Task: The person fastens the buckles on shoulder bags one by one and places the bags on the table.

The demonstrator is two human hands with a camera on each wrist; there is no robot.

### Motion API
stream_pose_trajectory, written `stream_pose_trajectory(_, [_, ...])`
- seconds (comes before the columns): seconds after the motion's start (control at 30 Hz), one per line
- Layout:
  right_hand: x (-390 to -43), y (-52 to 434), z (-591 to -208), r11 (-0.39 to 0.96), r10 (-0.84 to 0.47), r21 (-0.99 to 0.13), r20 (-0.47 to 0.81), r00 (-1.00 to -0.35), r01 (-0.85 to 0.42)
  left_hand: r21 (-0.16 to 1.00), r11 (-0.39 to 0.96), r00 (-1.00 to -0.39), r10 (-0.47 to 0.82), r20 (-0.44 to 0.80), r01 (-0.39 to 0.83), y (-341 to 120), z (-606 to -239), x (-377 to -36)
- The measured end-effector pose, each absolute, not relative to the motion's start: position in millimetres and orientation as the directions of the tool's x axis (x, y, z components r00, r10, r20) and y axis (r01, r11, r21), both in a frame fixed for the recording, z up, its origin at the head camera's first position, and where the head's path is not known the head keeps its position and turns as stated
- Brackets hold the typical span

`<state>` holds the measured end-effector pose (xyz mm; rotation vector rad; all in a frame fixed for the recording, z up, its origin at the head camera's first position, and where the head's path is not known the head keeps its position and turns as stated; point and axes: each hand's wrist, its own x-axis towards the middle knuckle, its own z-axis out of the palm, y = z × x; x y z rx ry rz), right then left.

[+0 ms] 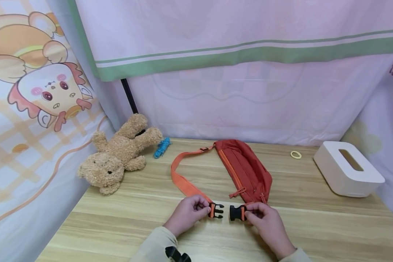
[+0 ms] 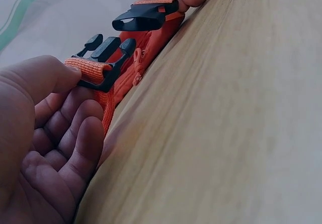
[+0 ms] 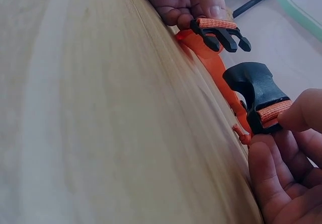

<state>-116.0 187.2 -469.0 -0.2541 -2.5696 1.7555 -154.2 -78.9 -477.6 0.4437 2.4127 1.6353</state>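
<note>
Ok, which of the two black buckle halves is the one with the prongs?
The pronged buckle half pinched by the left hand; the right hand holds the hollow socket half.

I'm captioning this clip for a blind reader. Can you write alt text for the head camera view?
Over a wooden table, a person's left hand pinches the pronged buckle half and the right hand pinches the socket half, a small gap between them. Their orange strap loops back to a red waist bag; a teddy bear lies left, a white tissue box right.
</note>
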Motion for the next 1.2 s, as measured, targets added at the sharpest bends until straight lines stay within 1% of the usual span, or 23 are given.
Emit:
stream_pose_trajectory(0.83, [-115.5,184.3,-468.9,0.322,0.138,-0.938,-0.09,-0.986,0.13,0.927,0.354,-0.935,0.353,-0.01,0.124,-75.7,-476.3,-155.9])
stream_pose_trajectory(1.2, [-116.1,183.2,-468.9,0.335,0.135,-0.936,-0.068,-0.989,0.11,0.928,0.35,-0.933,0.361,-0.004,0.131,-75.4,-476.6,-156.5])
